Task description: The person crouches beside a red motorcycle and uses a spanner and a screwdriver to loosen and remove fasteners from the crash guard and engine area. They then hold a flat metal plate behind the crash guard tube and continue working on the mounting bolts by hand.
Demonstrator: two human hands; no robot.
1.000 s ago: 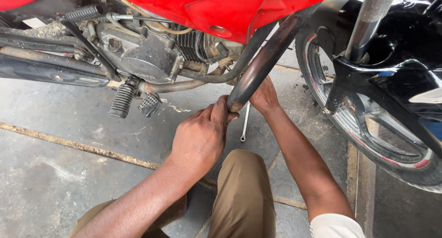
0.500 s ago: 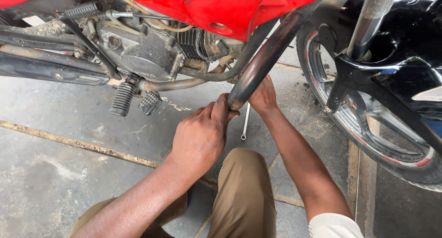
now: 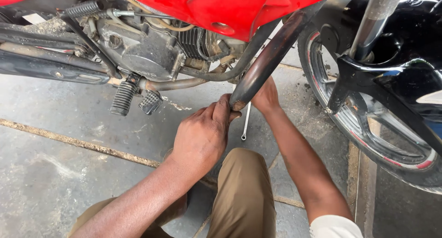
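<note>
Red motorcycle (image 3: 239, 8) is being seen from above, parked on grey paved floor (image 3: 60, 182). Black front wheel (image 3: 368, 127) is standing at right, closing off room there. Engine (image 3: 142, 49) is hanging over footpeg (image 3: 123, 98) and brake pedal (image 3: 150, 102) at left. Dark frame tube (image 3: 271, 54) is slanting down toward hands. Left hand (image 3: 202, 136) is being curled around tube's lower end, fingers closed on it. Right hand (image 3: 265, 96) is being pressed behind tube; its grip cannot be told. Wrench (image 3: 246, 123) is lying on floor between hands. Open floor is lying at lower left.
</note>
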